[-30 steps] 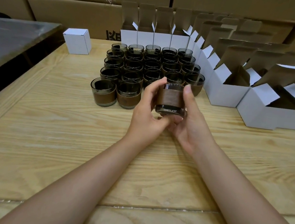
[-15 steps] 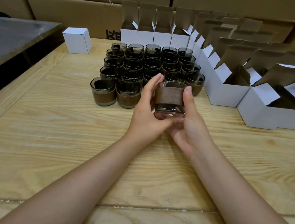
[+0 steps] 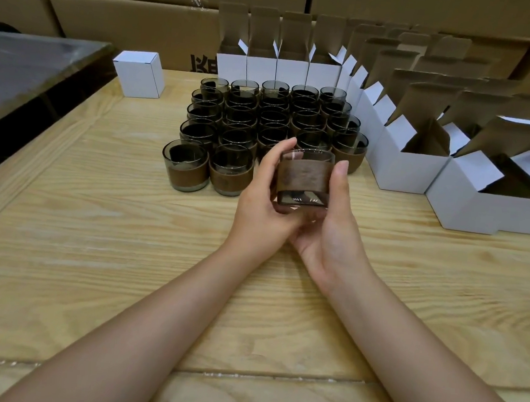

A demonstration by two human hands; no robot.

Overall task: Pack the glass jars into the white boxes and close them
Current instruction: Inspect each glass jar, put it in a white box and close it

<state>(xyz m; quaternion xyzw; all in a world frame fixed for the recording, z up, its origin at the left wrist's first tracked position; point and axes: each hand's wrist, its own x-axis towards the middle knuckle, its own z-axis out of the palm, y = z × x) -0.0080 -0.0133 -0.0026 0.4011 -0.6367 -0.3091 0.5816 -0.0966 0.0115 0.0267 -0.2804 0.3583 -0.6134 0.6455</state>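
Note:
I hold one dark glass jar [image 3: 304,178] with a brown band above the wooden table. My left hand [image 3: 262,197] grips its left side and my right hand [image 3: 328,225] cups it from below, thumb along its right side. Behind it stand several more jars [image 3: 263,127] in rows. Open white boxes [image 3: 411,162] with raised flaps run along the right, and more open boxes [image 3: 277,65] stand in a row at the back. One closed white box [image 3: 139,74] sits at the back left.
Large brown cartons [image 3: 128,22] are stacked behind the table. A grey metal surface [image 3: 21,73] lies to the left, beyond the table's edge. Bare wooden tabletop [image 3: 108,251] stretches in front of the jars.
The jar has turned slightly in my hands and sits a touch lower; both hands keep their hold in nearly the same place.

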